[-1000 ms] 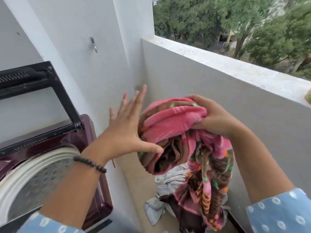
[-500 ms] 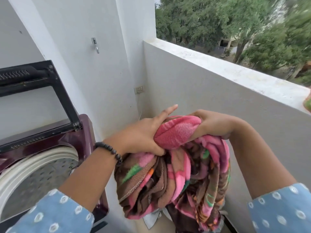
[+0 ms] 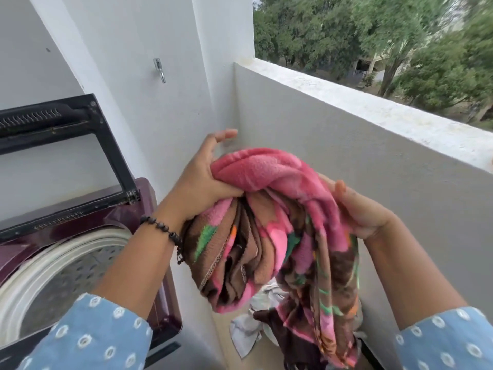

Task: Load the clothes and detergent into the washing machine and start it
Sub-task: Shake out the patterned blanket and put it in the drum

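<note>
Both hands carry one load at centre frame: a thick pink, brown and green patterned fleece blanket, bunched into a roll and held above the floor.

Left hand clamps the pink top fold at its left end, thumb and lower fingers curled into the cloth, index finger sticking out straight and touching nothing. Right hand cups the roll from the right side, palm against the fabric, fingers wrapped behind it; fingertips mostly hidden, so I cannot tell how tight that side is. Two-handed hold makes sense: the cloth is bulky and floppy, and gathering it keeps the tail from dragging. The lower right part hangs loose anyway, down toward the bottom edge of the frame.

Maroon top-loading washing machine sits at lower left, black-framed glass lid propped upright against the wall, so the perforated steel drum with its cream rim is open to receive. No clothes visible in the part of the drum that shows. Blanket is to the right of the opening, not over it.

Pile of white and dark clothes lies on the floor at bottom centre, under the blanket: more to load. No detergent in view.

Likely step: swing the bundle left and drop it in. Risk: the hanging tail snags on the machine's edge.
</note>
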Demonstrator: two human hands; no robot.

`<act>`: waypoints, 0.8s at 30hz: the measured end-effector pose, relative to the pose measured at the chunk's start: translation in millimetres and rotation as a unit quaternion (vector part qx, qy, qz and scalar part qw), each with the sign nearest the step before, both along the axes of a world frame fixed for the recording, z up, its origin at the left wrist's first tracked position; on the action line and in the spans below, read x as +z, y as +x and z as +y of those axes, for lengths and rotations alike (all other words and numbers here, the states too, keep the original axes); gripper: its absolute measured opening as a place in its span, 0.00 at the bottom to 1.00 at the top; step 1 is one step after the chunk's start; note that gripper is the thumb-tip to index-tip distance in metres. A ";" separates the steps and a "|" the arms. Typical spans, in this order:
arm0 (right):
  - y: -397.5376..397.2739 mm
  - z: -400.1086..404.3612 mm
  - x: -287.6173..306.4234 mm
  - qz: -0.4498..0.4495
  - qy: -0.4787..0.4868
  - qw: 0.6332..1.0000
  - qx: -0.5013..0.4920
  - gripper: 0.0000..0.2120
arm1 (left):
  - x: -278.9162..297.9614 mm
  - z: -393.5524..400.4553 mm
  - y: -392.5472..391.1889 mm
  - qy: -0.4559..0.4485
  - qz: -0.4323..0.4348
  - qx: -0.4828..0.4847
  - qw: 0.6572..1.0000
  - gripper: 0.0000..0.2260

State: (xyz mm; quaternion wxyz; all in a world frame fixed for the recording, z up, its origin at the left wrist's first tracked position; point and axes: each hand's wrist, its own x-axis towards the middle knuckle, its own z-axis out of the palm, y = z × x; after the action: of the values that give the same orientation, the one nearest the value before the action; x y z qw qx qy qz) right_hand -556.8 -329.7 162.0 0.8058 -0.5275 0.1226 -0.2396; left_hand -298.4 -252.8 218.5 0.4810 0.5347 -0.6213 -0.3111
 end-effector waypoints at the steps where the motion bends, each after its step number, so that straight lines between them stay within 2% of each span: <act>1: -1.3 3.1 -0.1 0.010 -0.026 1.000 0.010 0.40 | 1.5 -1.2 4.4 -0.028 0.037 0.031 0.998 0.40; 4: -3.2 8.9 5.0 0.036 -0.080 0.996 0.032 0.34 | 8.0 -7.1 14.0 -0.093 0.157 0.119 0.976 0.35; 6: 0.3 12.9 12.9 0.070 -0.098 0.992 0.035 0.39 | 11.7 -9.7 15.7 -0.128 0.224 0.160 0.953 0.32; 9: 15.7 21.9 16.7 0.108 -0.120 0.987 -0.008 0.43 | 15.5 -10.4 6.3 -0.167 0.269 0.221 0.922 0.28; 12: 36.2 29.3 10.4 0.109 -0.101 0.980 -0.133 0.32 | 9.8 -4.3 -8.2 -0.202 0.248 0.260 0.911 0.24; 16: 39.2 28.1 5.6 0.117 -0.065 0.963 -0.233 0.23 | -8.5 8.3 -6.3 -0.239 0.158 0.246 0.926 0.24; 18: 35.0 22.9 9.7 0.134 -0.063 0.959 -0.243 0.22 | -14.5 14.1 -1.7 -0.244 0.124 0.238 0.932 0.25; 21: 33.9 16.2 15.1 0.142 -0.060 0.965 -0.212 0.22 | -19.7 19.0 3.8 -0.237 0.133 0.222 0.936 0.25; 24: 32.4 12.2 17.9 0.168 -0.079 0.962 -0.201 0.19 | -22.5 22.7 13.9 -0.169 0.158 0.150 0.961 0.30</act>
State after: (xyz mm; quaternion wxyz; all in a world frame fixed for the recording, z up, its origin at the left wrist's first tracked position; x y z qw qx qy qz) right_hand -524.4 -317.5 179.9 0.6647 -0.5863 0.3410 -0.3134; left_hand -284.5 -230.1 196.0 0.6976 0.4768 -0.4932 -0.2066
